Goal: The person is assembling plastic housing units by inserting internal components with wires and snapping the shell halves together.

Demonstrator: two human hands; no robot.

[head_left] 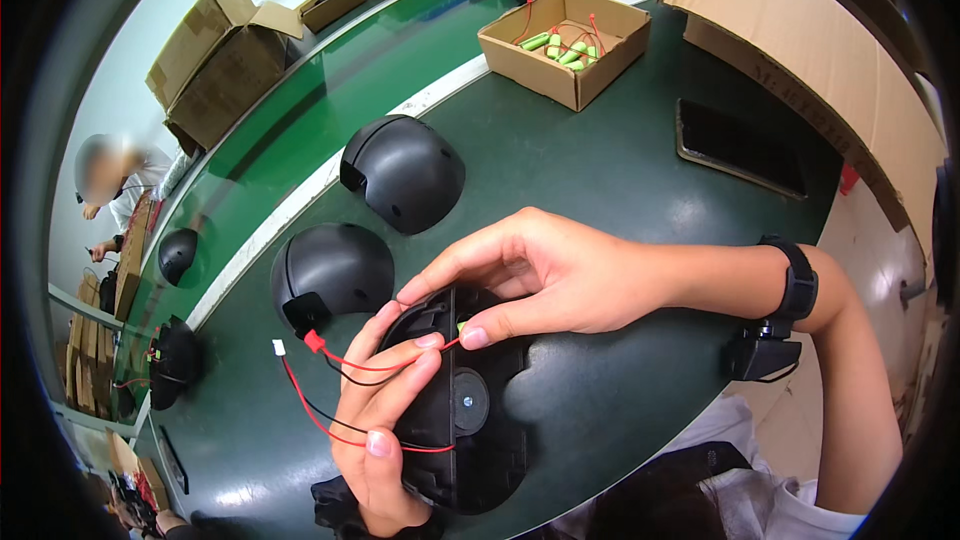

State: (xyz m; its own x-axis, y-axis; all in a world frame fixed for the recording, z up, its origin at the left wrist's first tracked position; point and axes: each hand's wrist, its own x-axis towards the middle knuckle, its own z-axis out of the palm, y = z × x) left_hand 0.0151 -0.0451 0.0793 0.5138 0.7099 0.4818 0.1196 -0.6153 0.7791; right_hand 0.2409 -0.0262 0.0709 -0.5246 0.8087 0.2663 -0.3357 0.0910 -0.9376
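Note:
My left hand (385, 405) is closed around the left side of an opened black plastic housing (495, 465), with a round black part (471, 402) and a screw inside. My right hand (560, 275) reaches over the housing's far end. Its thumb presses on a small green battery (461, 327), mostly hidden beneath it, where a red wire comes out. Red and black wires run between my left fingers to a red connector (314, 341). A second pair leaves the housing and ends in a white connector (279, 348). Both connectors hang loose and apart.
Two black domed housings (405, 175) (335, 275) sit just beyond my hands. A cardboard tray (545, 88) holds several green batteries with wires. A dark phone (740, 148) lies at right near a large carton (800, 50). Across the green conveyor belt (290, 130) a person (140, 180) sits.

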